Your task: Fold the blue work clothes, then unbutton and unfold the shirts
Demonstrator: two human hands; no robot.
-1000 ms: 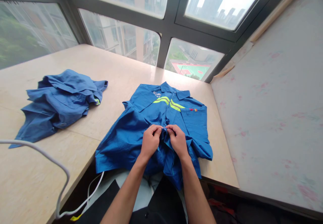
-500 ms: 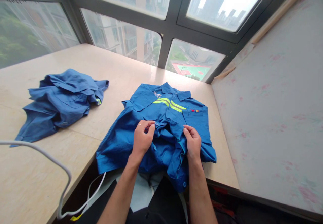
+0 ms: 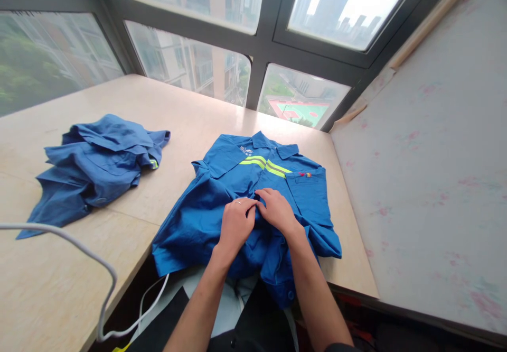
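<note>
A blue work jacket (image 3: pixel 222 188) with yellow-and-grey reflective stripes lies front side up, its collar toward the window and its lower edge hanging over the ledge. My left hand (image 3: pixel 237 221) pinches the front edge at mid-chest, a ring on one finger. Right beside it, my right hand (image 3: pixel 275 209) is closed on the other front edge, and the fingertips of both hands meet. The fabric between the fingers is mostly hidden. Below the hands the front panels are bunched, and a button (image 3: pixel 291 294) shows near the bottom hem.
A second blue garment (image 3: pixel 99 161) lies crumpled on the pale ledge (image 3: pixel 190 114) to the left. A white cable (image 3: pixel 79 246) loops over the ledge's front left edge. Windows (image 3: pixel 190 58) stand behind, and a flower-patterned wall (image 3: pixel 428 183) closes off the right side.
My right hand has moved left, bringing its front edge against the left hand. My left hand has shifted slightly right and down. The crumpled garment has stayed put.
</note>
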